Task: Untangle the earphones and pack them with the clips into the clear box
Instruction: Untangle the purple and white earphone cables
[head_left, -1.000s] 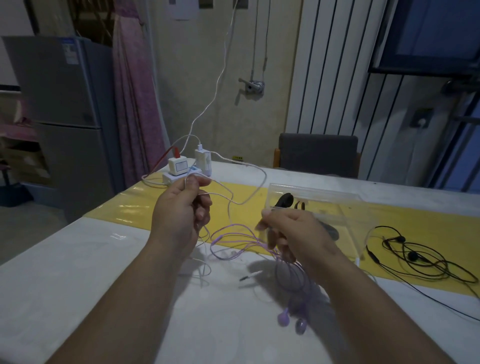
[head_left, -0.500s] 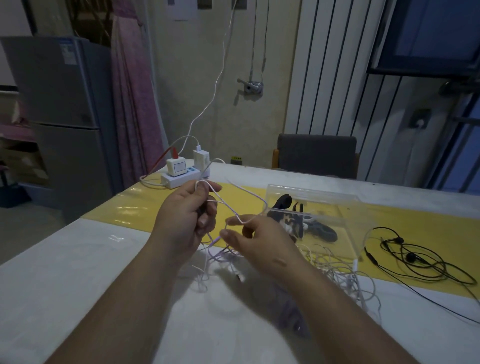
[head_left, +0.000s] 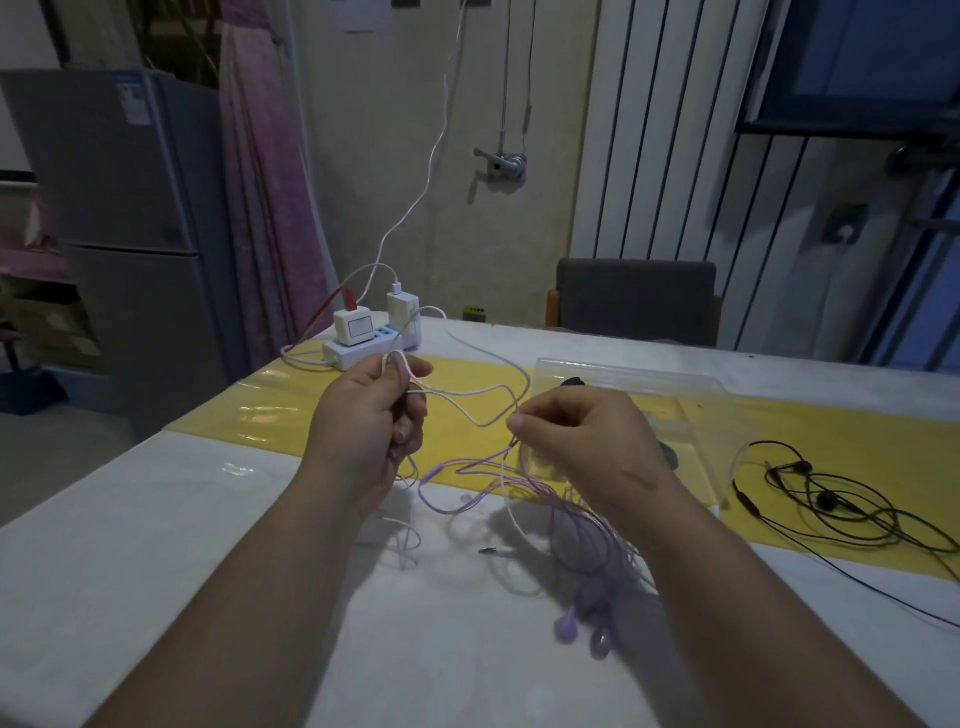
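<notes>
Pinching tangled earphones (head_left: 566, 627), left hand (head_left: 366, 415) and right hand (head_left: 576, 436) leave the clear box (head_left: 701, 410) half hidden.

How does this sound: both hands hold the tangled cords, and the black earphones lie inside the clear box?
Not quite. The head view shows the left hand and right hand holding the tangled cords, but the black earphones lie outside the clear box, on the yellow strip beside it.

Clear glossy plastic box (head_left: 649, 384); glossy yellow table runner (head_left: 291, 410); matt white tablecloth (head_left: 130, 545).
</notes>
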